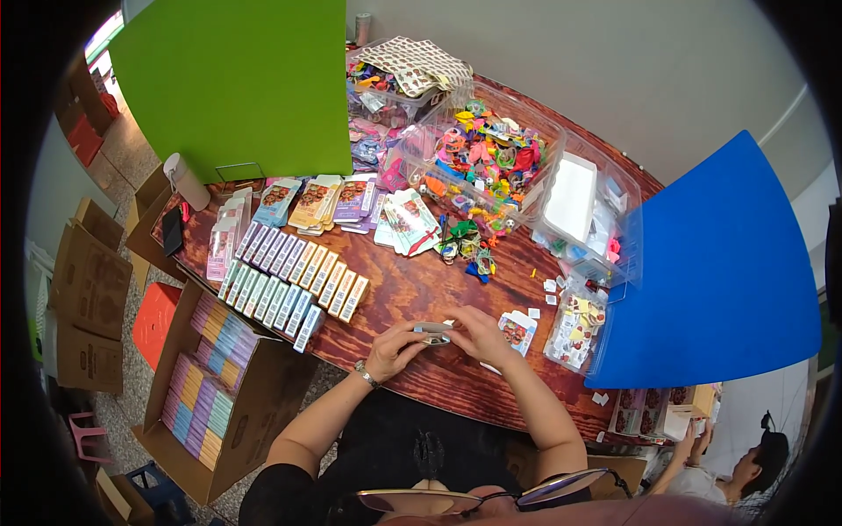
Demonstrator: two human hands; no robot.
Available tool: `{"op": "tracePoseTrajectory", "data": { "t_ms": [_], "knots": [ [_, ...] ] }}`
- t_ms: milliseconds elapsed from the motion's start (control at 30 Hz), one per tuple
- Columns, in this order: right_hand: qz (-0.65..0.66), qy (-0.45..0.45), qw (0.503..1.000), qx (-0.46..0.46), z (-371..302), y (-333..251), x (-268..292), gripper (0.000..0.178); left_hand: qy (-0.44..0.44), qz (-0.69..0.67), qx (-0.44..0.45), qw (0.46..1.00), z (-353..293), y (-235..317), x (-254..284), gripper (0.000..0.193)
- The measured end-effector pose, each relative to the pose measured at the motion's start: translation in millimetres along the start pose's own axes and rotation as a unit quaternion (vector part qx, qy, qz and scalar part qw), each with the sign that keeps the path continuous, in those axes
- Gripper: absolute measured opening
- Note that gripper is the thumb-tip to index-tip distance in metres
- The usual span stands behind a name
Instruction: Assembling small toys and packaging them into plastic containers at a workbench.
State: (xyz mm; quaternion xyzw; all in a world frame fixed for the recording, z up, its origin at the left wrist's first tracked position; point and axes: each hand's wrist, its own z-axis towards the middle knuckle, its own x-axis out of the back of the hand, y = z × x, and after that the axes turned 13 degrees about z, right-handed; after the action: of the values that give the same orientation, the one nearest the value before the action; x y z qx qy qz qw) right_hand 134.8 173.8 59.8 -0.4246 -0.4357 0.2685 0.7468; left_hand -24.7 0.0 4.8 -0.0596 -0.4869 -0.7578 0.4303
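Note:
Near the table's front edge, my left hand (395, 352) and my right hand (480, 336) hold a small carton (431, 329) between them, its end turned up and gaping. Fingers of both hands are closed on its sides. What lies inside is too small to make out. Beside my right hand lies a flat printed carton (517, 330), partly under the wrist. To the left stand rows of filled small boxes (294, 276) in purple, orange, green and blue. Flat unfolded cartons (408, 221) lie fanned out beyond my hands.
Clear bins of colourful small toys (491, 158) stand at the back. A tray of stickers or cards (579, 329) sits at right, by a blue panel (710, 280). A green panel (246, 88) rises at left. An open box of packed cartons (202, 386) stands lower left. Another person (745, 469) works at right.

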Motion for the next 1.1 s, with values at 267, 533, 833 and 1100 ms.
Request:
{"op": "tracePoseTrajectory", "data": {
  "t_ms": [267, 533, 833, 1100],
  "knots": [
    [-0.144, -0.052, 0.977, 0.145, 3.4, -3.0, -6.1, 0.021, 0.022, 0.050, -0.008, 0.998, -10.3, -6.6, -8.6, 0.026],
    [-0.135, -0.099, 0.975, 0.146, 1.7, -10.3, 0.3, 0.022, 0.068, 0.025, 0.019, 0.997, -9.3, -3.1, -12.2, 0.025],
    [-0.148, -0.069, 0.982, 0.099, 4.2, -24.9, -11.6, 0.021, 0.050, -0.033, 0.093, 0.994, -19.2, -4.4, -16.0, 0.031],
    [-0.247, -0.042, 0.966, 0.064, -5.6, -36.5, -28.4, 0.025, 0.075, -0.007, 0.078, 0.994, -16.8, -3.3, -19.5, 0.032]
  ]
}}
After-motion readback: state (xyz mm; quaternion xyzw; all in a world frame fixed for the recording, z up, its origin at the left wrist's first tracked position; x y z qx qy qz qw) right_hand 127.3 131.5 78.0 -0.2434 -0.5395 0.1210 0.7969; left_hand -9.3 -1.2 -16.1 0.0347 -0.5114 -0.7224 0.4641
